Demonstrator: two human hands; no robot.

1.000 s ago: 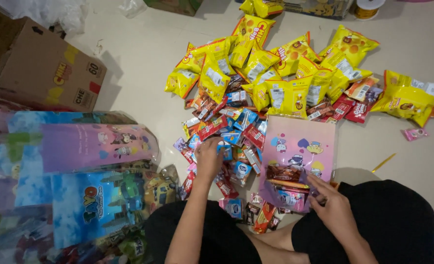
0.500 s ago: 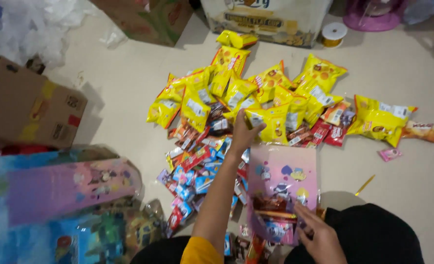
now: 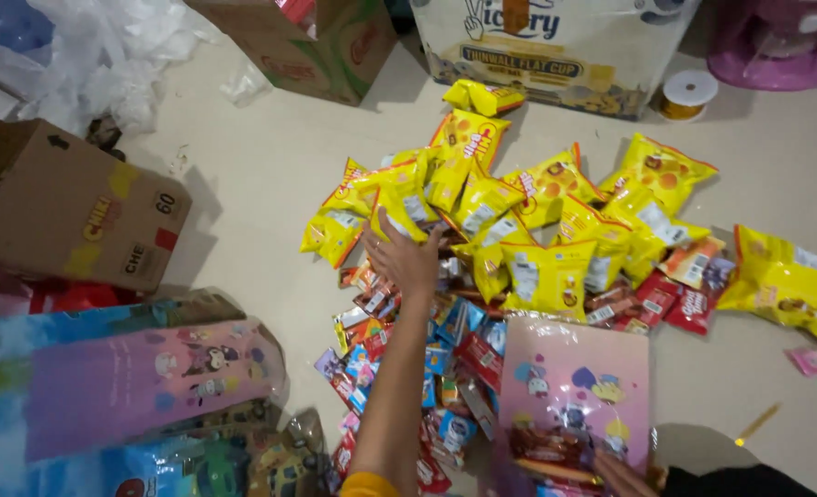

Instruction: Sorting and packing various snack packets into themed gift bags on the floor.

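We look down at a floor covered in snacks. A heap of yellow snack bags (image 3: 482, 198) fills the middle, and at its near-left edge our left hand (image 3: 404, 258) reaches forward, palm down, fingers spread and slightly curled over one of the bags; it is open and grips nothing, though the fingertips seem to touch the foil. The forearm stretches straight out from the bottom edge, with a yellow sleeve cuff (image 3: 367, 483) just visible. Judging by this, the step in hand is picking a yellow bag from the heap; the next move calls for the fingers to close around a single bag without dragging its neighbours. Nearer to us, beneath the forearm, lies a scatter of small red and blue packets (image 3: 427, 359). To the right of the arm lies a pink cartoon-printed gift bag (image 3: 579, 382), clear at its lower end and already holding a few snacks. Our right hand (image 3: 625, 476) rests at its lower edge, mostly cut off by the frame, so we cannot tell whether it is gripping. On the left sit a brown cardboard box (image 3: 68, 216) and a pile of filled printed gift bags (image 3: 123, 396). Beyond the heap stand more boxes and a spool of gold ribbon (image 3: 687, 95).
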